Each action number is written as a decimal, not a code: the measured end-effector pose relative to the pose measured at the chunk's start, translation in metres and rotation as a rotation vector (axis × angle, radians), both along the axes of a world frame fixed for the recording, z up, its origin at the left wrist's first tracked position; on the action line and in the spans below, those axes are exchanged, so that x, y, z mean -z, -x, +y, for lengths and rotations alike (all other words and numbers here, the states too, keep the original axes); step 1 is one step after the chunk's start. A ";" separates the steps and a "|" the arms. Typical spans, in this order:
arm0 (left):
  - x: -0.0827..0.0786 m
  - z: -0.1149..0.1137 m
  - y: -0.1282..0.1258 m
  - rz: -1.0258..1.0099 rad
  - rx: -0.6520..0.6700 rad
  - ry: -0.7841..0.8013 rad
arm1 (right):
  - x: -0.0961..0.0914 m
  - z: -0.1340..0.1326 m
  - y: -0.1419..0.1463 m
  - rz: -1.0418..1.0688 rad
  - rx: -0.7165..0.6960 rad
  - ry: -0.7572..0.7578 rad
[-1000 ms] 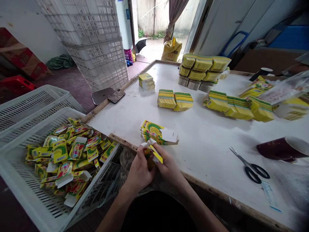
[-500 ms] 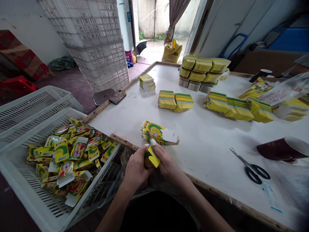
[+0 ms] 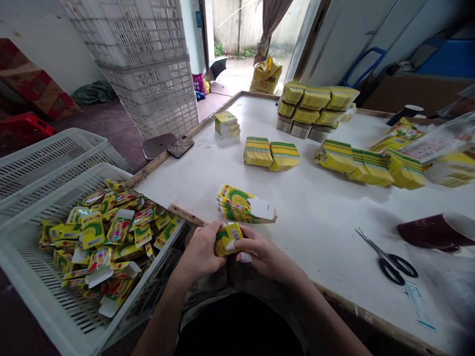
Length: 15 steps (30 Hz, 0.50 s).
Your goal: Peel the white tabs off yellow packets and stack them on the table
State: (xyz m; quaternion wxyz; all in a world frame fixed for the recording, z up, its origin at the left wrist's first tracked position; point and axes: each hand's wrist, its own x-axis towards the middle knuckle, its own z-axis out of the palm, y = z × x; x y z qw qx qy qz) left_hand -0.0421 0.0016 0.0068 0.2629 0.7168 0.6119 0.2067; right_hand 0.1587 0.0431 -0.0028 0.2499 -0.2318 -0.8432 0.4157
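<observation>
A small yellow and green carton (image 3: 227, 240) is held between both hands at the table's near edge. My left hand (image 3: 202, 251) grips its left side, with the fingers wrapped around it. On the carton's right end the fingers of my right hand (image 3: 265, 251) press, and white tape covers some of the fingertips. Just beyond the hands lies a short stack of flattened cartons (image 3: 239, 203), its white flaps pointing right. To the left, a white plastic crate (image 3: 33, 277) holds a heap of formed yellow cartons (image 3: 118, 227).
Bundles of flat cartons (image 3: 272, 154) stand across the white table (image 3: 311, 212), with a taller stack (image 3: 311, 110) at the back. Scissors (image 3: 388, 259), a dark mug (image 3: 430, 231) and clear plastic lie right. A phone (image 3: 180, 147) rests on the left edge, near stacked crates (image 3: 148, 74).
The carton's raised yellow end flap is now down, and its barcode end shows. My left hand has moved slightly left, and my right hand has turned, lowering its fingers over the carton's end.
</observation>
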 end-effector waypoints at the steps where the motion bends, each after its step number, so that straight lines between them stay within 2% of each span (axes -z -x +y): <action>1: -0.003 0.001 -0.001 -0.012 0.006 0.001 | 0.003 -0.002 0.001 0.017 0.028 -0.033; 6: -0.007 0.002 -0.008 0.002 0.019 -0.017 | 0.019 -0.012 0.009 -0.041 0.213 -0.143; 9: -0.001 -0.001 -0.007 0.025 0.036 -0.005 | 0.016 -0.012 0.008 -0.128 0.183 -0.149; 12: 0.001 -0.005 -0.003 0.028 0.051 0.021 | 0.004 -0.008 0.001 -0.185 0.138 -0.137; 15: -0.001 -0.006 0.000 0.006 0.100 0.037 | -0.009 -0.006 -0.006 -0.180 0.029 -0.093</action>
